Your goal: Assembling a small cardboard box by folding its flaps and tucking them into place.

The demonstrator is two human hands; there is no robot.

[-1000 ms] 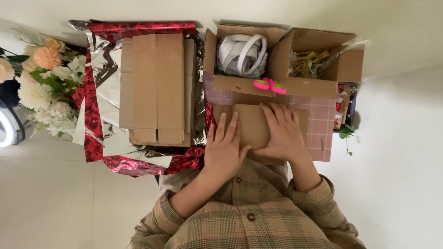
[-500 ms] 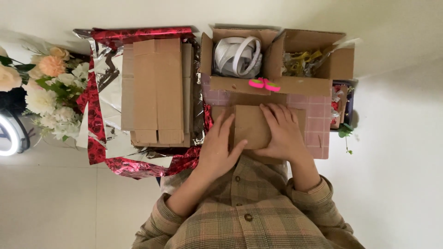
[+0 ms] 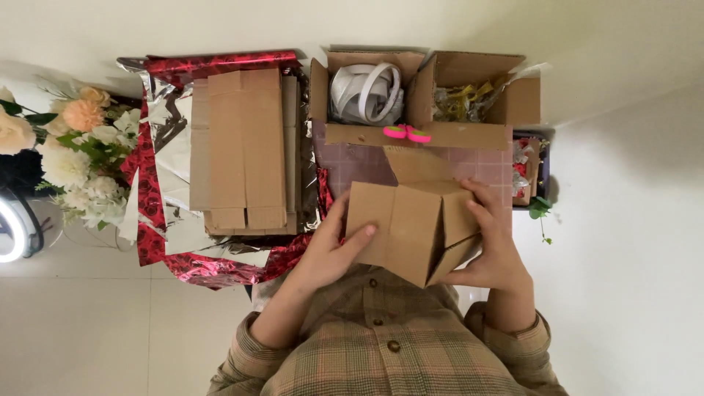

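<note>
1. The small brown cardboard box (image 3: 411, 227), half folded into shape, is lifted just above the pink gridded cutting mat (image 3: 352, 165), close to the person's chest, so both sides can be reached.
2. The left hand (image 3: 330, 249) lies against the box's left panel, the thumb on the front face and the fingers curled behind, closed on the cardboard to steady it.
3. The right hand (image 3: 491, 242) wraps the right corner, its fingers pressing the side panel inward; it is also closed on the box.
4. One flap stands up at the far edge, not yet folded.
5. Behind the mat, two open cardboard cartons: one with white ribbon rolls (image 3: 364, 92), one with gold wrapping bits (image 3: 469, 99). Small pink scissors (image 3: 408, 133) rest on their front wall.
6. To the left, a stack of flat cardboard blanks (image 3: 246, 147) lies on red and silver foil paper (image 3: 158, 169); artificial flowers (image 3: 66, 147) are beyond.
</note>
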